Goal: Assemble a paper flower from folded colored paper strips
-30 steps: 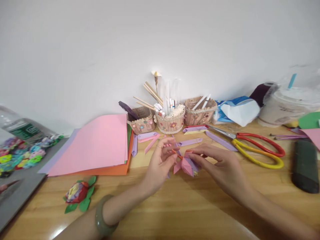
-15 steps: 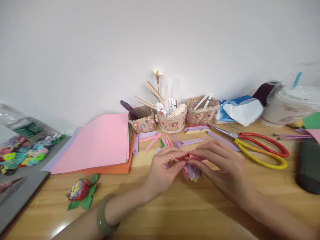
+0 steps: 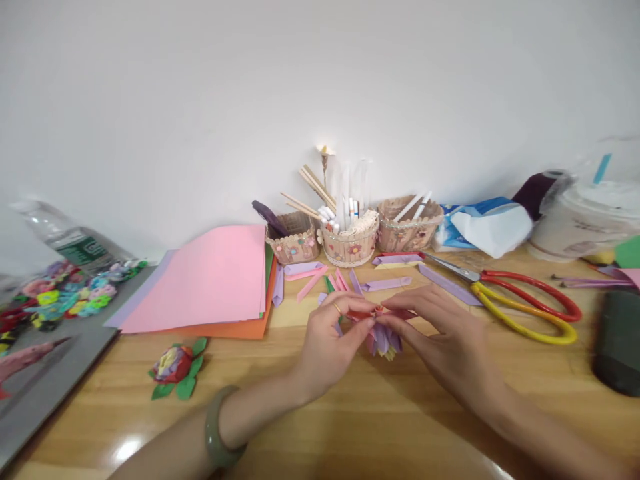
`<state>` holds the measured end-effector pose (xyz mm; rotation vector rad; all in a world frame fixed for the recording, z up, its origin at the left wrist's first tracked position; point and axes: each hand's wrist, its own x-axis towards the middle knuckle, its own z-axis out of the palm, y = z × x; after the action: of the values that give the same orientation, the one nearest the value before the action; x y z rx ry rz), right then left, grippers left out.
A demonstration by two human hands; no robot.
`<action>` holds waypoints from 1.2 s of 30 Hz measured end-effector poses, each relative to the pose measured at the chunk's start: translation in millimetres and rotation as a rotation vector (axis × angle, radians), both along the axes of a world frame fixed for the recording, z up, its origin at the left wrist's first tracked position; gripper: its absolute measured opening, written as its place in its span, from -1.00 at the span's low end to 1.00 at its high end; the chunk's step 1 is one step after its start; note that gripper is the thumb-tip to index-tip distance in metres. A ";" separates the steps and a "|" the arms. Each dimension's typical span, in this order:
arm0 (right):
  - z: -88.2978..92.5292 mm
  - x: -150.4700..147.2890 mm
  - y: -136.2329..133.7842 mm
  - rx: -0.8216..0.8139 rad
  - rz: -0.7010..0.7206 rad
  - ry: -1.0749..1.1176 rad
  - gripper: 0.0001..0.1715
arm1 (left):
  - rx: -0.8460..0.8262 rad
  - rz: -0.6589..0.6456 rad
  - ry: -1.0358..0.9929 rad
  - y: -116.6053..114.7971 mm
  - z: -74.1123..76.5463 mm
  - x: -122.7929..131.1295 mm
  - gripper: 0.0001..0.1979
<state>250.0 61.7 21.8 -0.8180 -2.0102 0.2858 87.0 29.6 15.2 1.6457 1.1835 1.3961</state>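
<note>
A folded paper flower (image 3: 384, 340) in purple, pink, red and pale yellow hangs between both hands at the centre. My left hand (image 3: 333, 340), with a ring and a green bangle, pinches its left side. From the right, my right hand (image 3: 443, 330) grips it between thumb and fingers. The fingertips hide the upper part of the flower. Just behind the hands lie folded purple strips (image 3: 385, 284) and pink strips (image 3: 311, 285). A finished-looking paper flower (image 3: 173, 365) with green leaves lies on the table to the left.
Stacked coloured paper (image 3: 210, 283) is at the left, near a bottle (image 3: 83, 247) and colourful small pieces (image 3: 75, 293). Decorated baskets (image 3: 349, 247) stand along the wall. Scissors (image 3: 525, 303), a tissue pack (image 3: 485, 227), a lidded cup (image 3: 580, 223) and a dark object (image 3: 617, 340) are at the right.
The view has shifted slightly, so the things on the table appear further right. Both hands still hold the flower, with the fingers almost in the same place.
</note>
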 end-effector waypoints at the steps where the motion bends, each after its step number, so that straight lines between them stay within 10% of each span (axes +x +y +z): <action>1: -0.4 0.2 0.2 -0.052 0.003 0.012 -0.93 | 0.013 0.007 0.014 -0.9 2.2 1.0 -0.91; 12: 11.3 1.9 -6.8 -0.669 0.118 0.125 -0.82 | -0.425 0.025 -0.225 -12.0 7.8 11.2 -0.80; 27: -9.1 10.9 -13.2 -0.873 0.101 0.273 -0.80 | -0.401 -0.083 -0.410 -7.3 -8.8 20.0 -0.78; 36: 1.3 11.9 -15.2 -0.682 0.096 0.205 -0.87 | -0.400 -0.081 -0.381 -12.2 -9.8 17.7 -0.81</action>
<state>261.9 46.5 23.2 -1.0501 -1.7623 1.1056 104.7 17.4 5.4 1.0819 1.0729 1.2529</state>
